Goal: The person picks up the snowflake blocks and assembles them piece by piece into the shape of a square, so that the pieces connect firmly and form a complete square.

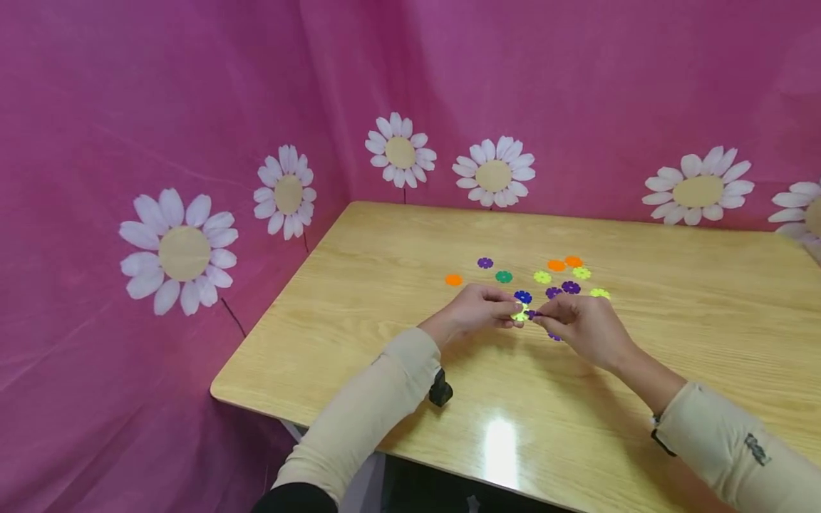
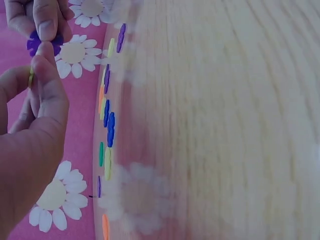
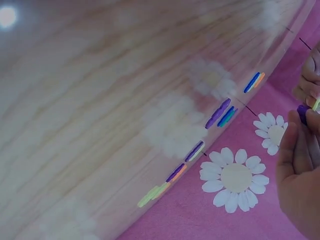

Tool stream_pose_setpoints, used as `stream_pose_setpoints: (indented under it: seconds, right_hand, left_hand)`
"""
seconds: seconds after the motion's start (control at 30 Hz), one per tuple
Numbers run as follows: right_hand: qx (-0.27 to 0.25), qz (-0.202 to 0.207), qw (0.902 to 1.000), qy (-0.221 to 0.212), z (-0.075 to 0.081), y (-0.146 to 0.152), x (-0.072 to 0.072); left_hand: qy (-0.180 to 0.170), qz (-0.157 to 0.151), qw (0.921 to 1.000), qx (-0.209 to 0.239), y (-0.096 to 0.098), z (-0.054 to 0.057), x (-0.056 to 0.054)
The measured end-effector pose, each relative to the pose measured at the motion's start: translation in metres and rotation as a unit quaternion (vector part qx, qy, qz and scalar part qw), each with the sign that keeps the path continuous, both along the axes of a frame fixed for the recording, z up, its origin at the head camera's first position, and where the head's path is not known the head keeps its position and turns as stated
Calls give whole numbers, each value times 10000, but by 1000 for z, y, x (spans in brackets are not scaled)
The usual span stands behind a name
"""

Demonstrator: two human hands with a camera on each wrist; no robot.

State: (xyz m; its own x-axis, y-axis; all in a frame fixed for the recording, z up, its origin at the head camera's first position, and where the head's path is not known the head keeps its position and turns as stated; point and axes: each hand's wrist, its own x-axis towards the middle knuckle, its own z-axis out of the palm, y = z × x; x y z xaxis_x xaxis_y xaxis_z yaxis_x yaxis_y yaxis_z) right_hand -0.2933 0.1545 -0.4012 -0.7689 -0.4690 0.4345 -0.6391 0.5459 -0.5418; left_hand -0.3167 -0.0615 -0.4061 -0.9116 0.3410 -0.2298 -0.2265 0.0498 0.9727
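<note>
In the head view my left hand (image 1: 476,311) pinches a yellow-green notched plastic disc (image 1: 521,314) between thumb and fingers. My right hand (image 1: 590,329) grips a purple notched disc (image 2: 33,44) by its edge and holds it against the yellow-green one. Both hands meet above the table, fingertips almost together. The left fingers cover part of the yellow-green disc. Just behind the held pair lies a blue disc (image 1: 522,296), and another purple disc (image 1: 555,336) shows partly under the right hand.
Loose discs lie on the wooden table (image 1: 359,285) beyond the hands: orange (image 1: 453,280), green (image 1: 503,276), purple (image 1: 484,263) and several more toward the right. A small black object (image 1: 440,389) shows beside the left sleeve. A pink curtain (image 1: 551,71) with daisies hangs behind the table.
</note>
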Motion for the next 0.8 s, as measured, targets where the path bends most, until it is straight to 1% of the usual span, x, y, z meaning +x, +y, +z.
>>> stream_pose_setpoints:
  seconds: [0.1, 0.27, 0.4, 0.43, 0.5, 0.6, 0.7, 0.8]
  right_hand:
    - [-4, -77, 9998, 162, 5, 4, -2]
    - [-27, -122, 9998, -136, 14, 13, -4]
    - [129, -144, 9993, -305, 16, 23, -7]
    - [270, -189, 9988, -355, 16, 25, -8]
    - [593, -265, 9961, -594, 15, 27, -12]
    - [1292, -304, 9866, -950, 11, 29, -20]
    - [1808, -90, 9774, -1089, 5, 28, -25]
    - [2022, 159, 9733, -1077, -3, 28, -24]
  left_hand:
    - [-60, 14, 9998, 174, 7, 1, -4]
    - [-207, 152, 9992, 316, 11, 0, -11]
    - [-380, 245, 9978, 492, 7, -3, -15]
    - [-427, 283, 9973, 527, 6, -4, -16]
    - [-507, 357, 9965, 559, 2, -4, -16]
    - [-595, 465, 9954, 582, -4, -3, -14]
    - [-661, 536, 9949, 540, -7, -3, -10]
    - [-702, 559, 9951, 419, -9, -4, -6]
